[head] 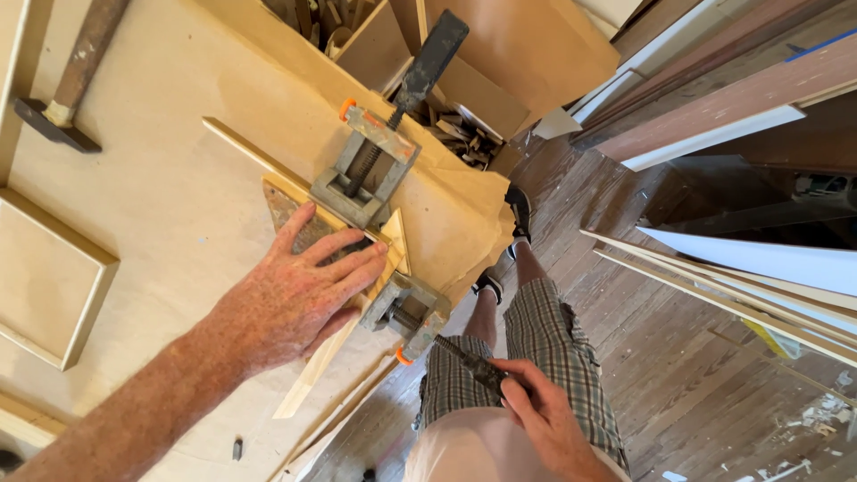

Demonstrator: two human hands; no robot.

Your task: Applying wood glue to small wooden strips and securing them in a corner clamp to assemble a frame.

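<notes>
Far left: one hammer (67, 80) lying on the desk (178, 196), head toward the edge, untouched. Below it, one shallow square frame panel (49, 277), flat on the paper-covered top.

Centre: left hand (295, 286) spread flat, palm down, fingers fanned, pressing on the mitred corner where two light wood strips meet. Long strip (254, 152) running up-left; second strip (312, 375) running down toward the desk edge. Corner clamp (379, 223) seated at the desk edge, around the joint: one L-shaped metal body, two screw jaws, two orange end caps showing. Upper screw with a long dark handle (433, 54), pointing away over the scrap box (446, 116). Lower screw at the near side, its handle (473, 364) pinched in the right hand (540, 415), fingers closed round the grip, below the desk edge, over plaid shorts.

Judgement on the step: tightening the lower jaw. Best done slowly, with steady downward pressure from the flat hand, so neither strip rides up or slides along the mitre. Worth checking the joint line for a gap before the final turn; over-tightening likely to dent soft wood or skew the corner.

Right: several long boards and white trim lengths (741, 259) leaning over a worn plank floor (678, 375); exact count unclear, overlapping. Two shoes visible below.

Count: hands two, strips in clamp two, clamp one, hammer one, frame panel one.
</notes>
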